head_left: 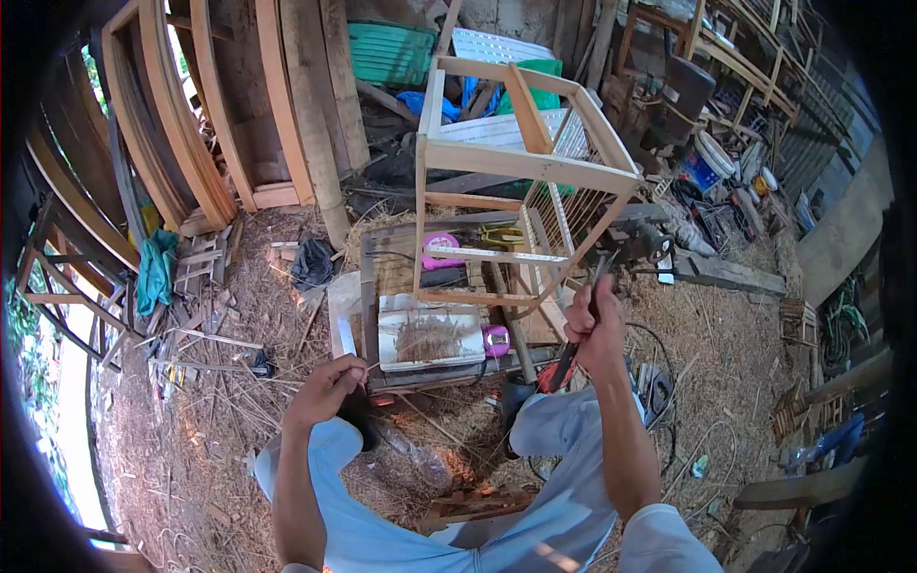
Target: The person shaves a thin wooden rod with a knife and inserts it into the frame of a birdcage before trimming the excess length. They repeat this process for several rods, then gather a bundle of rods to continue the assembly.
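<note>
My left hand (330,390) is closed at the near left corner of the low wooden bench, around what looks like a knife (346,334) with its pale blade pointing away from me. Raised on the right, my right hand (597,325) grips a long dark tool (564,368); its narrow end sticks up above the fist and its kind does not show. Between the hands, a white pad (401,334) with brown dust on it lies on the bench. A pink tape measure (496,340) sits at its right edge. Behind it stands a wooden frame (525,162) with thin rods.
A pink round object (441,250) and yellow pliers (501,236) lie toward the back of the bench. Curved wooden frames (172,124) lean at the left. Wood scraps and shavings cover the ground (229,401). A bucket (712,158) stands among clutter at right.
</note>
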The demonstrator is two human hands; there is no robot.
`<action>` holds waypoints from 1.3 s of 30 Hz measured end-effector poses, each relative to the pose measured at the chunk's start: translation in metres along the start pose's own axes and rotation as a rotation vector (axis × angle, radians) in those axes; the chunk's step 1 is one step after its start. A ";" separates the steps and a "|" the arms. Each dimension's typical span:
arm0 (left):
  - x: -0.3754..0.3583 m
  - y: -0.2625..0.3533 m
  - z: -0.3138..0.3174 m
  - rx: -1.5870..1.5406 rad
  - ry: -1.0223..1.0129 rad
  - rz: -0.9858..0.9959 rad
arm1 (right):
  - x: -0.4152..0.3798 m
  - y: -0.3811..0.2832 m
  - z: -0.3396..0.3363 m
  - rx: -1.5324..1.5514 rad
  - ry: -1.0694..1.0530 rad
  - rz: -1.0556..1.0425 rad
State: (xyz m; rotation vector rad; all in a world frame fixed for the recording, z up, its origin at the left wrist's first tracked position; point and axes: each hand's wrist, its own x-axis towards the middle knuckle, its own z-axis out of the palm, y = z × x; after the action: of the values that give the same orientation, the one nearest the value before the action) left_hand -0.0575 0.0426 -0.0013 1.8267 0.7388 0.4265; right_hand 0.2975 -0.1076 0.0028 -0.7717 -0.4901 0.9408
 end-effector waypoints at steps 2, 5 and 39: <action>0.003 -0.001 0.000 0.057 -0.023 0.020 | 0.004 0.003 -0.012 0.127 -0.119 0.090; 0.007 0.014 0.009 0.098 -0.048 -0.020 | -0.005 0.003 0.028 -0.365 -0.087 0.093; 0.045 0.039 0.044 0.736 0.587 0.593 | -0.010 0.057 0.065 -0.954 -0.034 -0.160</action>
State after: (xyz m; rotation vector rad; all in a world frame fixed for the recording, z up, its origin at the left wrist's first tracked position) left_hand 0.0137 0.0324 0.0160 2.6651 0.7880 1.2412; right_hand 0.2176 -0.0718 0.0001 -1.5424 -1.0405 0.5346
